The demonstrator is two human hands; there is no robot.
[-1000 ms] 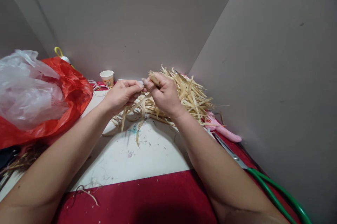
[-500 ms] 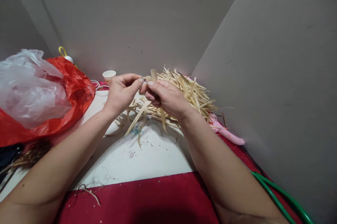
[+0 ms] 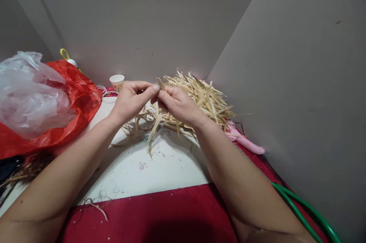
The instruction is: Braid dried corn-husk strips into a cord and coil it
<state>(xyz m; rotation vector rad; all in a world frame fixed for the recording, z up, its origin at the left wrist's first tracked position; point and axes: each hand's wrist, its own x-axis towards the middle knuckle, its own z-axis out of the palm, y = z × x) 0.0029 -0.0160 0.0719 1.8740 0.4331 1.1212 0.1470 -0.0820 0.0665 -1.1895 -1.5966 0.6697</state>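
My left hand [image 3: 133,96] and my right hand [image 3: 180,103] meet above the far part of the white board [image 3: 160,170]. Both are closed, thumbs and fingers pinching pale dried leaf strips [image 3: 156,127] between them. One short strip end sticks up at the fingertips, and longer ends hang below toward the board. Part of the strips is hidden behind my fingers. Just behind my right hand lies a heap of dried straw-like strips [image 3: 213,100]. Beneath my hands a tangle of thin tan fibres [image 3: 133,127] rests on the board.
A red plastic bag [image 3: 88,98] with a clear bag [image 3: 31,102] in it stands at left. A paper cup [image 3: 117,82] and white rings [image 3: 110,97] sit behind my left hand. At right are a pink object [image 3: 248,144], a green tube [image 3: 305,208] and grey walls.
My fingers have drawn closer together, with the left thumb now over the upright strip end. The hanging strips have swung nearer each other; the view has shifted slightly.
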